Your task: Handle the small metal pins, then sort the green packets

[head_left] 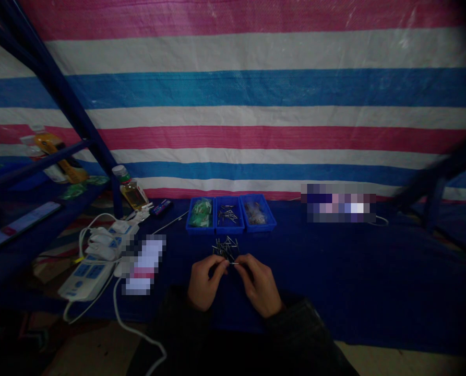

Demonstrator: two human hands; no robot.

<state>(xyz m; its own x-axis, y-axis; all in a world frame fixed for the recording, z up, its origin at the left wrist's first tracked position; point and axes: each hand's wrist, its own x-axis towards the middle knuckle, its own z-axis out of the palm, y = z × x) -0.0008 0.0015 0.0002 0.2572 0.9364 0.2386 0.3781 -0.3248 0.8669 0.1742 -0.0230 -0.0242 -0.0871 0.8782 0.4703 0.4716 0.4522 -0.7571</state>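
My left hand (204,282) and my right hand (261,284) meet over the blue table, thumbs and forefingers pinched. Between the fingertips runs a small, thin metal pin (233,263), with one end at each hand; its exact kind is too small to make out. Just beyond my fingers lies a loose pile of dark and shiny metal pins (227,247). Behind the pile stand three blue trays side by side. Green packets fill the left tray (188,228), more metal pins lie in the middle tray (229,230), and clear plastic bits are in the right tray (272,223).
At my left lie a white power strip (86,279) with plugs and cables, and a blurred-out phone (144,266). A bottle (132,190) stands by the blue metal frame (70,112). A pixelated object (338,203) sits at the back right, before a striped sheet (233,89).
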